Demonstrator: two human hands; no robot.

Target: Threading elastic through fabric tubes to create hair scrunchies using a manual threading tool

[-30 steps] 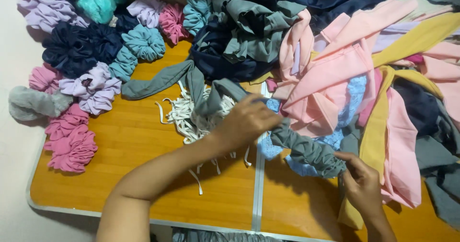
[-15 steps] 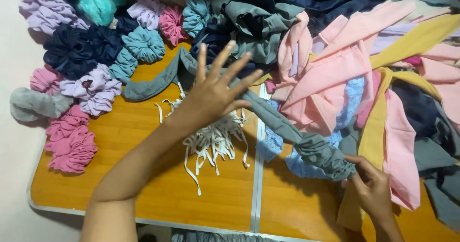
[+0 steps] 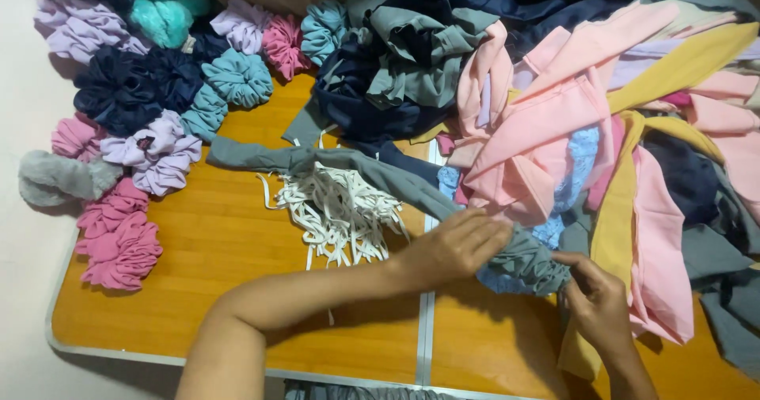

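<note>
**Hands on grey fabric tube, cluttered folding table**

Orange wood-grain folding table with a metal rim and a centre seam fills the view; pale floor shows past its left edge. Bare tabletop lies mostly at front left and front centre, the only open room for moving. Back and right side are buried under cloth.

Left hand lies over the grey fabric tube, fingers curled down and pressing on its gathered end. Right hand sits just beside it, fingertips pinched on the same bunched end; what is inside the pinch is hard to tell, possibly elastic. The tube's flat part runs back-left across the table, over the white elastic strips piled in a loose tangle at centre.

Left side: finished scrunchies in a cluster, pink ones near the front-left edge, a grey furry one hanging over the left rim, lilac, navy and teal behind. Right side: heap of cut fabric, pink pieces, mustard strips, navy and grey cloth at back, crowding right up to both hands. A mustard strip hangs over the front edge near the right wrist.
</note>
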